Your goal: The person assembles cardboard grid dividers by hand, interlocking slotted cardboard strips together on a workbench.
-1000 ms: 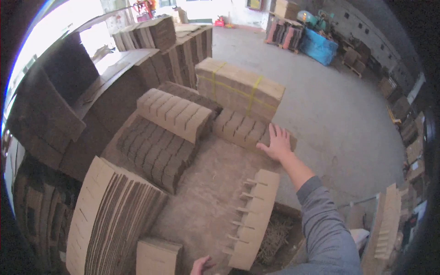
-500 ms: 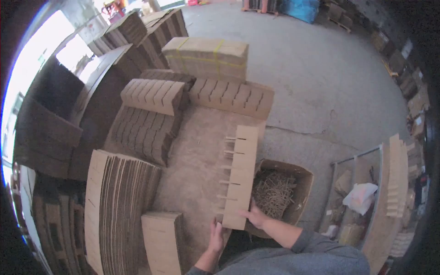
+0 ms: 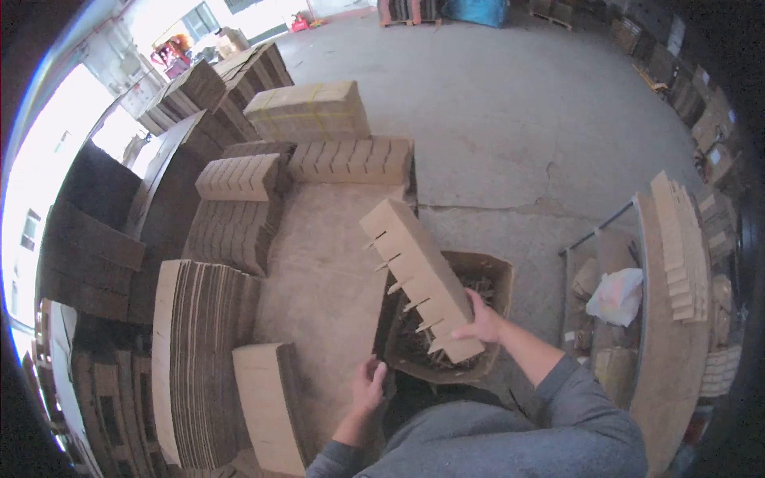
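Note:
A thick stack of slotted cardboard strips [image 3: 434, 275] is in my right hand [image 3: 480, 320], thumb on its top face and fingers along its right side near the lower end. The stack leans over an open cardboard box [image 3: 502, 291] with small cardboard scraps [image 3: 410, 331] inside. Narrow cardboard pieces stick out along the stack's left edge by the slots. My left hand [image 3: 368, 386] is apart from the stack, left of the box, fingers loosely bent and nothing visible in them.
A tall row of cardboard sheets [image 3: 211, 358] and a shorter stack [image 3: 267, 398] stand at left. More slotted stacks [image 3: 351, 162] line the table's [image 3: 327, 247] far edge. A wrapped bundle [image 3: 307, 111] is behind them. At right, a shelf holds a white plastic bag [image 3: 617, 295].
The stack has swung right and tilted from over the table to over the scrap box, carried by my right hand. My left hand has come away from its lower end. The view has shifted.

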Demonstrator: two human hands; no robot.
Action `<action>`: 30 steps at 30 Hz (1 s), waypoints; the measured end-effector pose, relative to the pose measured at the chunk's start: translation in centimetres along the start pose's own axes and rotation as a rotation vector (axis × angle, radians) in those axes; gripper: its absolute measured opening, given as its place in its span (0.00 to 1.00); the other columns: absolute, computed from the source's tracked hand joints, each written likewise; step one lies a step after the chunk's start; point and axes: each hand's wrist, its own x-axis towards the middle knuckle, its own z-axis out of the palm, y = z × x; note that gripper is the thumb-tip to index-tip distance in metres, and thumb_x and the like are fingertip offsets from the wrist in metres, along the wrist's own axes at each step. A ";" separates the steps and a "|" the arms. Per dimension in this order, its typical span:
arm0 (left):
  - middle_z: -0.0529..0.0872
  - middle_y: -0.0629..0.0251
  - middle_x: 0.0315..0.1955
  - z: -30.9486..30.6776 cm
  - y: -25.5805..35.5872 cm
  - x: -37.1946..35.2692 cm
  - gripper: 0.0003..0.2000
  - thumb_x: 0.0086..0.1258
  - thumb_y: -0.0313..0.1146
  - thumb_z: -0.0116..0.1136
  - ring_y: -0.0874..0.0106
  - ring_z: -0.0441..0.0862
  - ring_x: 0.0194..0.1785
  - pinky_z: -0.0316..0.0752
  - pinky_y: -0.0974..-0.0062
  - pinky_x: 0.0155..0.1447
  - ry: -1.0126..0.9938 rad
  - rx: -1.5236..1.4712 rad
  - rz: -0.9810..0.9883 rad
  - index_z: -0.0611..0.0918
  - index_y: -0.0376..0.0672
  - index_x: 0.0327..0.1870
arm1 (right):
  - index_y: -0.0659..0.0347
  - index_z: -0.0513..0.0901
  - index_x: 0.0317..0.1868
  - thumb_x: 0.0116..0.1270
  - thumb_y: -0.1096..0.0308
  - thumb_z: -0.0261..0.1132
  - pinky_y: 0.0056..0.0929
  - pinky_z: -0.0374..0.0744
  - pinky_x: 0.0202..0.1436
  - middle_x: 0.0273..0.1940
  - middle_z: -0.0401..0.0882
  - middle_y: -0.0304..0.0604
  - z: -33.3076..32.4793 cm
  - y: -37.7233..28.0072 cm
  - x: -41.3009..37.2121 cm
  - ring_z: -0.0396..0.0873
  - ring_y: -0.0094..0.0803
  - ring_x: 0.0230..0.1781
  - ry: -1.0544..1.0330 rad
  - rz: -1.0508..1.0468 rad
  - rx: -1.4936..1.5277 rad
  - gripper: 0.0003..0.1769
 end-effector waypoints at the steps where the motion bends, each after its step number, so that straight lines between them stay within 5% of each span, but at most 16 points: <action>1: 0.82 0.60 0.53 0.6 0.4 -0.1 0.26 0.72 0.51 0.56 0.69 0.79 0.55 0.73 0.70 0.62 0.013 0.092 0.097 0.74 0.43 0.64 | 0.59 0.39 0.78 0.42 0.42 0.80 0.51 0.61 0.75 0.74 0.54 0.58 -0.7 0.3 -0.8 0.58 0.52 0.73 0.045 -0.002 -0.120 0.74; 3: 0.83 0.57 0.52 1.9 1.5 -0.2 0.25 0.71 0.49 0.58 0.65 0.80 0.55 0.74 0.66 0.61 0.028 0.224 0.248 0.77 0.40 0.61 | 0.61 0.40 0.78 0.43 0.40 0.79 0.52 0.58 0.77 0.75 0.49 0.58 -1.8 0.7 -2.2 0.54 0.53 0.75 0.121 -0.004 -0.304 0.74; 6: 0.83 0.59 0.44 3.7 3.9 0.4 0.21 0.67 0.44 0.63 0.64 0.81 0.46 0.75 0.66 0.53 0.048 0.376 0.622 0.79 0.42 0.56 | 0.61 0.46 0.77 0.44 0.45 0.77 0.57 0.63 0.69 0.69 0.59 0.60 -2.2 1.1 -3.5 0.62 0.59 0.68 0.302 -0.024 -0.632 0.68; 9: 0.75 0.51 0.56 4.6 6.5 0.9 0.28 0.68 0.49 0.63 0.55 0.73 0.61 0.73 0.60 0.64 -0.050 0.561 0.882 0.75 0.40 0.62 | 0.56 0.44 0.79 0.54 0.46 0.75 0.52 0.56 0.76 0.75 0.52 0.54 -2.2 0.4 -4.9 0.55 0.54 0.74 0.270 0.080 -0.848 0.62; 13: 0.68 0.44 0.63 6.7 11.3 0.8 0.45 0.52 0.51 0.74 0.47 0.67 0.65 0.63 0.51 0.69 -0.112 0.924 1.247 0.66 0.42 0.70 | 0.56 0.47 0.78 0.51 0.46 0.77 0.50 0.59 0.73 0.72 0.58 0.52 -2.7 0.5 -6.3 0.59 0.51 0.70 0.281 -0.029 -1.028 0.63; 17: 0.56 0.44 0.74 8.5 16.0 -0.7 0.64 0.38 0.60 0.78 0.44 0.53 0.76 0.45 0.43 0.78 -0.196 1.606 1.214 0.54 0.48 0.78 | 0.55 0.45 0.79 0.55 0.45 0.77 0.46 0.58 0.75 0.74 0.57 0.51 -3.3 -3.5 -9.3 0.58 0.49 0.72 0.177 -0.091 -1.254 0.63; 20: 0.58 0.44 0.73 8.5 17.0 -0.6 0.67 0.37 0.64 0.78 0.44 0.54 0.76 0.47 0.40 0.77 -0.213 1.774 1.191 0.49 0.47 0.79 | 0.56 0.46 0.79 0.55 0.46 0.77 0.47 0.59 0.75 0.73 0.59 0.52 -3.9 -6.0 -11.4 0.60 0.50 0.71 0.127 -0.204 -1.364 0.61; 24: 0.67 0.49 0.64 8.3 17.3 -1.1 0.63 0.46 0.61 0.75 0.49 0.64 0.68 0.52 0.40 0.76 -0.287 1.788 1.135 0.46 0.46 0.79 | 0.55 0.46 0.79 0.57 0.45 0.76 0.47 0.59 0.75 0.73 0.58 0.51 -4.5 -8.0 -12.9 0.61 0.49 0.71 0.060 -0.254 -1.472 0.60; 30: 0.66 0.40 0.63 6.9 16.8 -2.3 0.61 0.53 0.55 0.73 0.43 0.67 0.65 0.63 0.46 0.69 -0.442 1.541 0.897 0.38 0.53 0.80 | 0.55 0.42 0.80 0.58 0.44 0.74 0.47 0.58 0.75 0.75 0.55 0.55 -5.2 -12.4 -13.9 0.59 0.51 0.73 -0.119 -0.286 -1.643 0.62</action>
